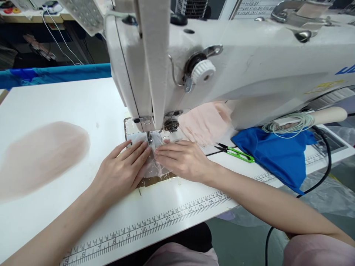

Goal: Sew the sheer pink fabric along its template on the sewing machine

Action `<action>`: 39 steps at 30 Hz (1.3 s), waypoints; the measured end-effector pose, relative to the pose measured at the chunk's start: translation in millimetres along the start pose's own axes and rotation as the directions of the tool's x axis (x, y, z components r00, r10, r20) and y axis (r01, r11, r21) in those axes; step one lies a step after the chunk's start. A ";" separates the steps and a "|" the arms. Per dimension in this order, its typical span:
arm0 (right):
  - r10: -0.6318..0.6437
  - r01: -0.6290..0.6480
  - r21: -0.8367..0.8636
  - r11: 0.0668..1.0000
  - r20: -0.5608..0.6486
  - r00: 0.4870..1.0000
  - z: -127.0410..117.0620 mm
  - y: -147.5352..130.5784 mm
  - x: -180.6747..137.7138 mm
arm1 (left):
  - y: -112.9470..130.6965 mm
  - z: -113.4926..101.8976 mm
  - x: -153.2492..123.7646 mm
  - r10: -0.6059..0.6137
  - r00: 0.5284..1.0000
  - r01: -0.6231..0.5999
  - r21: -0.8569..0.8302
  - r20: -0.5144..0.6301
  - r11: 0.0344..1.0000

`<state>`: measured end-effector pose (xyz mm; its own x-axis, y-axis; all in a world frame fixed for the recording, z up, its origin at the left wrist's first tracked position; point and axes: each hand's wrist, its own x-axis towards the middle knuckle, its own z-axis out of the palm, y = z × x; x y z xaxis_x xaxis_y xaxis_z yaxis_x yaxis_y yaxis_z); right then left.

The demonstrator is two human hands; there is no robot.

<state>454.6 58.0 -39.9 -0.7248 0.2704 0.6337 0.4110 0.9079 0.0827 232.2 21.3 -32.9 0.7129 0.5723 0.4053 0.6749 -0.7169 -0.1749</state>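
A small piece of sheer, pale fabric (153, 169) lies on the plate of the sewing machine, under the presser foot (149, 137). My left hand (122, 168) rests on its left side, fingers stretched out and pointing toward the needle area. From the right, my right hand (184, 159) lies on the fabric with its fingers extended flat and its fingertips close to the left hand's. Both hands touch the fabric just in front of the presser foot. The undersides of the fingers and part of the fabric are hidden.
The white sewing machine (249, 62) spans the upper right. Under its arm lies a pile of pale pink fabric (206, 122). Green thread snips (240, 154) and a blue cloth (277, 151) sit to the right. A sheer pinkish oval piece (47, 159) lies left on the white table (102, 107).
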 end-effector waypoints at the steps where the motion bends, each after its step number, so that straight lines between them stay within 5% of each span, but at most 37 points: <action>1: -0.002 0.002 -0.005 1.000 0.000 1.000 0.3 0.3 0.3 | 0.2 -0.8 -0.4 0.009 1.000 -0.009 0.000 -0.007 1.000; 19: -0.054 0.055 -0.110 0.992 0.015 0.998 4.4 0.5 0.1 | -8.3 1.9 1.1 -0.014 1.000 0.014 -0.003 0.002 1.000; 33: -0.039 0.044 -0.137 0.990 0.035 0.999 4.3 2.0 1.7 | 8.0 -4.7 -2.0 0.004 0.999 -0.005 -0.017 -0.049 1.000; 39: 0.052 -0.041 -0.118 0.992 0.093 0.994 7.0 0.6 1.2 | 3.1 -0.8 -1.5 -0.035 0.999 0.035 -0.028 -0.020 0.999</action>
<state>450.1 61.2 -44.5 -0.7508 0.3462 0.5626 0.5027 0.8519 0.1467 233.1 17.8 -33.3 0.6846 0.5892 0.4292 0.6938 -0.7072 -0.1358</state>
